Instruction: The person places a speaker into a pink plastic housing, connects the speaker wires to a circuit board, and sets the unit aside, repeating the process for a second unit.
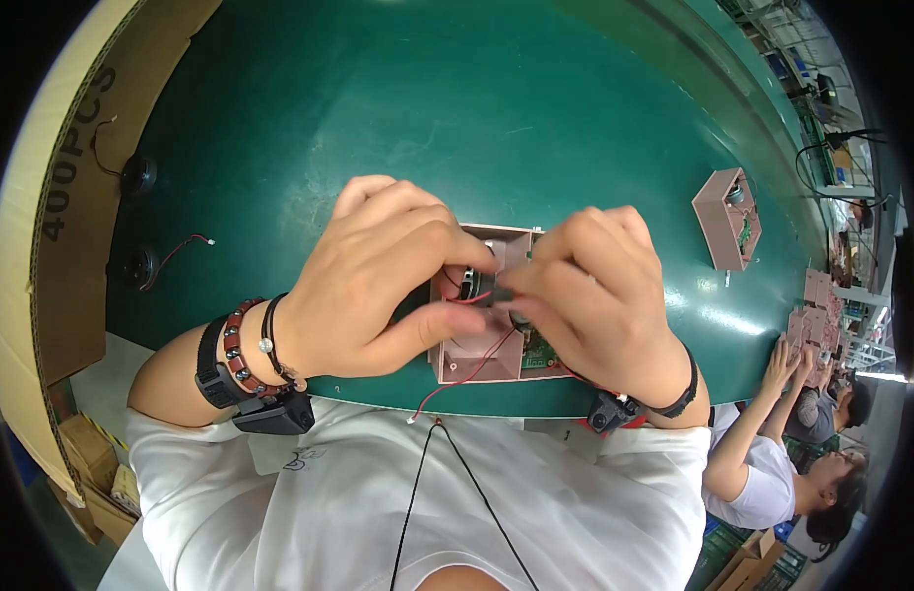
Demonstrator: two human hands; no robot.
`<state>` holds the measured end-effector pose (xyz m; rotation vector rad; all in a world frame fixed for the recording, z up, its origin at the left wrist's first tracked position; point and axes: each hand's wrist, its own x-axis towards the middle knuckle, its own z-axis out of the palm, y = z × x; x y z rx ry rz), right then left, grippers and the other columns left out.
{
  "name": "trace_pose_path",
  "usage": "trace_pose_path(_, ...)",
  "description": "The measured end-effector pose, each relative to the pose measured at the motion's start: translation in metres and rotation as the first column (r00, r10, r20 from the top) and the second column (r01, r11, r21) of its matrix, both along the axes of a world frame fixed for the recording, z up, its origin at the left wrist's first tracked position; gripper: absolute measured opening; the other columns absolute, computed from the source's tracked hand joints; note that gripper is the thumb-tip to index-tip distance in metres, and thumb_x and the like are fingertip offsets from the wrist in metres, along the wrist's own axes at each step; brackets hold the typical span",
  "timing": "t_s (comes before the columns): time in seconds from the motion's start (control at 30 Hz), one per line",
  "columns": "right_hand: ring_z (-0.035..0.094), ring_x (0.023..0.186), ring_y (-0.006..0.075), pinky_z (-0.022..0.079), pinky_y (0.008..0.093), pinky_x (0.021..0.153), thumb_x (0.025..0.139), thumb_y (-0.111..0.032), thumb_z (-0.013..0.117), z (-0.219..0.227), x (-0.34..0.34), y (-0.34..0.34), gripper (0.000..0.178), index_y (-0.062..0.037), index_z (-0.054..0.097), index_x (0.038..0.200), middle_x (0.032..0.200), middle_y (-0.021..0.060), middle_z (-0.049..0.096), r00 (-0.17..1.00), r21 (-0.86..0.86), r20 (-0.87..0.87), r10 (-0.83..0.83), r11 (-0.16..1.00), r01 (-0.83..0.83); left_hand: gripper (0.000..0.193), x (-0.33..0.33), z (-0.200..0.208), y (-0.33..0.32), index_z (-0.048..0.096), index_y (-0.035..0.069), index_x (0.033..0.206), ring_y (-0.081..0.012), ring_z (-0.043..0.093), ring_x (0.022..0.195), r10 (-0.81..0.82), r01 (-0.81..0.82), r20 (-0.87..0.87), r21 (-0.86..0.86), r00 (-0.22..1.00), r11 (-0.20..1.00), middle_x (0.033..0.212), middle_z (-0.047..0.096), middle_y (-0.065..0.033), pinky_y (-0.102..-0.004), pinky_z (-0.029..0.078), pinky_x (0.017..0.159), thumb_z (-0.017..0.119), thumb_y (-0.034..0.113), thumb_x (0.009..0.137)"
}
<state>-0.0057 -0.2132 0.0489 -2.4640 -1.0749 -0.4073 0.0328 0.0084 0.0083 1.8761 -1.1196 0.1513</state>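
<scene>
A pink plastic housing [487, 366] lies on the table in front of me, with both hands over it. My left hand [383, 271] has its bent fingers around a small round speaker [470, 286] in the housing, its thumb stretched out beside it. At the speaker's right, my right hand [595, 295] pinches with thumb and forefinger where a red wire [474, 299] ends; the fingertips partly hide what they grip. Another red-and-black lead [467, 379] hangs over the housing's near edge, ending in a white plug [411, 421]. Below the right hand shows a green circuit board [541, 353].
Two loose speakers with leads, one black speaker [139, 174] and a nearer speaker [139, 268], lie by a cardboard box [78, 197] on the left. Another pink housing [725, 219] stands at the right. Beyond it a co-worker's hands [787, 366] touch several pink parts [816, 325].
</scene>
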Motion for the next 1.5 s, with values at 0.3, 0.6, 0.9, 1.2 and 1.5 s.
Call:
trace_pose_path(0.3, 0.055, 0.069, 0.0191, 0.034, 0.0321, 0.065, 0.064, -0.009, 0.08, -0.005, 0.002, 0.005, 0.025, -0.0084, 0.065, 0.084, 0.078, 0.0014, 0.059, 0.98, 0.168, -0.188, -0.061, 0.981, 0.093, 0.013, 0.001, -0.004, -0.001, 0.067, 0.011, 0.08, -0.0207, 0.057, 0.079, 0.05, -0.048, 0.135, -0.019, 0.99, 0.999, 0.075, 0.06, 0.0004, -0.0365, 0.036, 0.081, 0.073, 0.01, 0.068)
trace_pose_path(0.6, 0.056, 0.071, 0.0182, 0.035, 0.0322, 0.066, 0.064, -0.008, 0.079, -0.003, 0.002, 0.001, 0.025, -0.0081, 0.065, 0.085, 0.08, 0.0015, 0.06, 0.993, 0.091, -0.111, -0.027, 0.995, 0.037, 0.012, -0.001, -0.005, -0.001, 0.068, 0.011, 0.077, -0.0197, 0.056, 0.078, 0.064, -0.062, 0.102, -0.017, 0.993, 0.998, 0.073, 0.06, 0.0007, -0.0368, 0.036, 0.082, 0.072, 0.009, 0.066)
trace_pose_path(0.9, 0.056, 0.066, 0.018, 0.036, 0.0314, 0.066, 0.065, -0.003, 0.076, -0.008, 0.001, 0.002, 0.023, -0.0081, 0.062, 0.083, 0.076, 0.0007, 0.059, 0.995, 0.043, -0.081, -0.05, 0.998, 0.054, 0.015, 0.0, -0.004, -0.003, 0.062, 0.009, 0.079, -0.0224, 0.057, 0.073, 0.015, -0.012, 0.129, -0.03, 0.991, 0.999, 0.07, 0.059, -0.0019, -0.0364, 0.036, 0.076, 0.07, 0.003, 0.068)
trace_pose_path(1.2, 0.054, 0.062, 0.0165, 0.037, 0.0304, 0.063, 0.069, 0.003, 0.07, -0.006, 0.012, -0.015, 0.02, -0.0064, 0.059, 0.083, 0.076, 0.0008, 0.058, 0.956, 0.105, -0.291, -0.038, 0.992, 0.071, 0.016, 0.002, -0.006, -0.002, 0.066, 0.009, 0.088, -0.0231, 0.055, 0.08, 0.046, -0.05, 0.07, 0.051, 0.996, 0.997, 0.084, 0.061, -0.0042, -0.0356, 0.037, 0.077, 0.07, 0.008, 0.072)
trace_pose_path(1.5, 0.051, 0.07, 0.0163, 0.039, 0.0282, 0.061, 0.072, 0.005, 0.068, -0.024, 0.023, -0.031, 0.017, -0.0019, 0.056, 0.082, 0.081, 0.0074, 0.055, 0.877, 0.36, -0.473, 0.078, 0.926, 0.112, 0.024, 0.004, -0.008, -0.007, 0.069, 0.012, 0.099, -0.0226, 0.056, 0.088, 0.049, -0.052, 0.03, 0.075, 0.998, 0.996, 0.088, 0.062, -0.0004, -0.0368, 0.039, 0.079, 0.069, 0.013, 0.075)
